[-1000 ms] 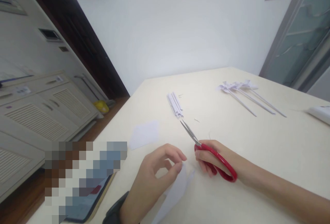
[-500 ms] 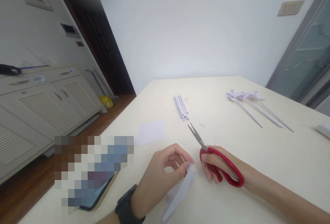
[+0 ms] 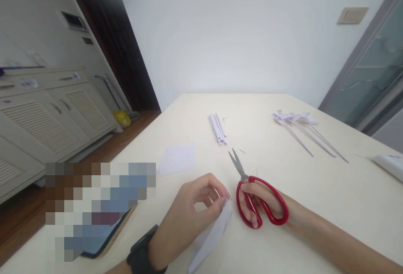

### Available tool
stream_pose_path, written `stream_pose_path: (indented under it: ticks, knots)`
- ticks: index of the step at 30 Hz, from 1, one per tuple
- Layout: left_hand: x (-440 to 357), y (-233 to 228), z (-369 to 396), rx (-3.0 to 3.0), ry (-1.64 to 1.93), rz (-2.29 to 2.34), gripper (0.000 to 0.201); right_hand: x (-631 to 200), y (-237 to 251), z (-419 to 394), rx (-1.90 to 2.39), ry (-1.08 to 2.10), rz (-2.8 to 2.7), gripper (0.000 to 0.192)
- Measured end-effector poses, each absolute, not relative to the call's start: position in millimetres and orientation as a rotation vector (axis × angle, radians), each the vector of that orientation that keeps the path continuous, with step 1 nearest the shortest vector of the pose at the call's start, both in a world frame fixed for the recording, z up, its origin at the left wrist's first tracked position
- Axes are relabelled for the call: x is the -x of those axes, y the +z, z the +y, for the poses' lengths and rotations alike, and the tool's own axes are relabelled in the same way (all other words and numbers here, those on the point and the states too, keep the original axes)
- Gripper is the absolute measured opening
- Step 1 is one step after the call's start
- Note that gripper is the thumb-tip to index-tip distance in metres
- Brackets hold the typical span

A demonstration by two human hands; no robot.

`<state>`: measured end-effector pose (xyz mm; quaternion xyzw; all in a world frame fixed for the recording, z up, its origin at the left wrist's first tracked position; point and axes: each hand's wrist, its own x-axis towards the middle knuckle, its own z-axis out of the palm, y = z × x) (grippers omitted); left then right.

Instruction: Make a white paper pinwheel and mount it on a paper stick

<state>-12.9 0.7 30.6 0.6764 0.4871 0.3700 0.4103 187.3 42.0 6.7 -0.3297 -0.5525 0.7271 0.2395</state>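
My left hand (image 3: 192,215), with a dark watch on the wrist, pinches the tip of a folded white paper (image 3: 210,236) that lies on the cream table (image 3: 330,190) near its front edge. Just to the right, my right hand (image 3: 264,204) grips red-handled scissors (image 3: 252,194) with its fingers through the loops. The blades are slightly apart and point away from me, close to the paper's tip.
A small white paper square (image 3: 178,159) lies left of centre. A bundle of rolled paper sticks (image 3: 217,129) sits further back. Three paper pinwheels on sticks (image 3: 302,131) lie at the right. A tablet (image 3: 100,236) rests at the table's left edge, a white object (image 3: 388,165) at far right.
The scissor blades have opened a little and the handles spread apart. My left hand has closed its fingertips on the paper's tip. The camera view shifted slightly.
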Motion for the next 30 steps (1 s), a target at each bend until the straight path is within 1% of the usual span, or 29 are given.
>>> stream_pose_path:
  ticks: [7,11,20,30]
  knots:
    - [15,28,3,-1.716,0.936,1.21,0.008,-187,10,43,0.918,1.969,-1.525,0.041]
    - [16,27,2,-1.742,0.855,1.232,0.01,-188,14,45,0.898,1.993,-1.525,0.039]
    - [14,28,3,-1.79,0.844,1.259,0.009,-185,8,48,0.843,2.055,-1.554,0.04]
    - [14,28,4,-1.777,0.853,1.274,0.01,-184,18,45,0.903,2.03,-1.541,0.031]
